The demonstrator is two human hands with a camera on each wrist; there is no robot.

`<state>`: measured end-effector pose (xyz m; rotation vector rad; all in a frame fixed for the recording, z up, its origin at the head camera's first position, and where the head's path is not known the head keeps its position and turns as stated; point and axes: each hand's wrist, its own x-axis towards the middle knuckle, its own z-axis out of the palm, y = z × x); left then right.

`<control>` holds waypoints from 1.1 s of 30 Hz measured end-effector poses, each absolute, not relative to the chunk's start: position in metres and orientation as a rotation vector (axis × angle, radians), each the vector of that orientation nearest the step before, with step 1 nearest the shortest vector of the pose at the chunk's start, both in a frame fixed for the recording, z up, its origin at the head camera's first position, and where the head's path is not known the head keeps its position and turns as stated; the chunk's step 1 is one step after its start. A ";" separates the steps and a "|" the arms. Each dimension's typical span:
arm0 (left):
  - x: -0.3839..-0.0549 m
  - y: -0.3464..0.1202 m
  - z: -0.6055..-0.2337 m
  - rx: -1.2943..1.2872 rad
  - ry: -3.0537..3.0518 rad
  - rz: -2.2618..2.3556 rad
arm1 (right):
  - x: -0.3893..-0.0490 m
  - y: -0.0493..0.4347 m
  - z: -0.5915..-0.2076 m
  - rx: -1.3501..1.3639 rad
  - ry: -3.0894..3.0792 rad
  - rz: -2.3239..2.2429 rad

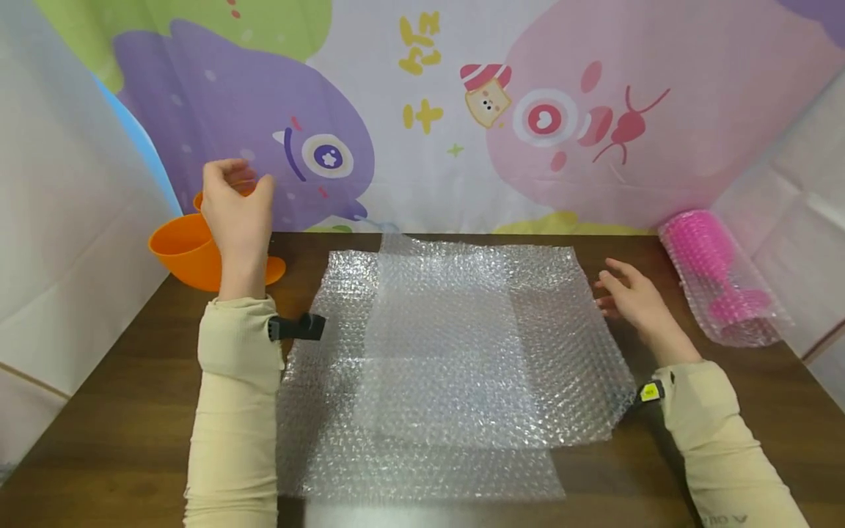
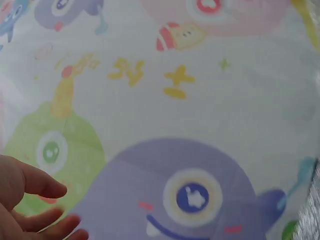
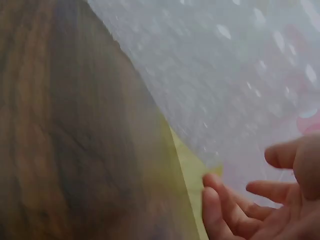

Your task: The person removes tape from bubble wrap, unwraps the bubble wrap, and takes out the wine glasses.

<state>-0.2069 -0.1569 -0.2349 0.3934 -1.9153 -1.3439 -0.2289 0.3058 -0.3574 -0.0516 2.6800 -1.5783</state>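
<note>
Sheets of clear bubble wrap [image 1: 449, 352] lie overlapped on the dark wooden table in the head view. My left hand [image 1: 239, 213] is raised above the table at the left, in front of an orange plastic goblet [image 1: 188, 253] that it partly hides. Its fingers are loosely bent with nothing in them; the left wrist view shows thumb and fingers [image 2: 50, 227] apart. Beside the right edge of the wrap is my right hand [image 1: 634, 297], fingers spread and relaxed. In the right wrist view its fingertips [image 3: 212, 195] overlap the area near the wrap's edge, holding nothing.
A pink goblet [image 1: 709, 257] wrapped in bubble wrap lies at the right rear of the table [image 1: 112, 411]. Another orange rim [image 1: 198, 200] shows behind the left hand. A cartoon-print cloth [image 1: 429, 176] hangs at the back, with pale panels [image 1: 59, 220] at the sides.
</note>
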 end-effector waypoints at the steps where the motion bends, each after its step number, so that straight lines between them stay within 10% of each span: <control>1: -0.209 -0.154 -0.232 0.400 -1.922 -1.364 | -0.230 0.308 -0.356 -0.029 2.735 -1.547; 33: -0.244 -0.048 -0.244 0.282 -2.344 -1.942 | -0.243 0.427 -0.340 0.208 3.394 -0.576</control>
